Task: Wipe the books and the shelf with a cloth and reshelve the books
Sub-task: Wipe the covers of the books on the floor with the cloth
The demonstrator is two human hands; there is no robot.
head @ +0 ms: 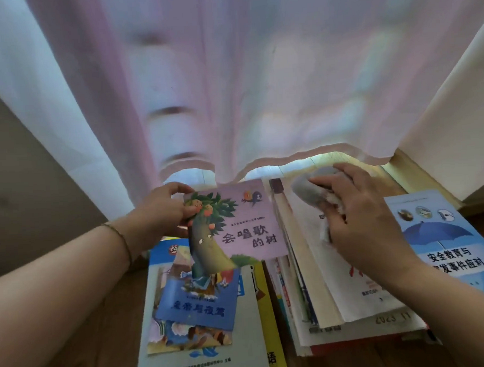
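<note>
Head view has us over books spread on a wooden floor (368, 361) below a sheer curtain (231, 86). Our left hand (164, 211) pinches the pink picture book (245, 224) at its upper left corner, thumb on the cover, holding it above the left pile (202, 323). Our right hand (361, 217) curls round the grey cloth (307, 191) and presses it on the white cover topping the right stack (337, 290). A blue umbrella book (442, 235) lies just beside that stack. We judge the pink book light and floppy, its glossy cover slippery, so gripping along the spine should steady it; the cloth is soft and bunches easily.
</note>
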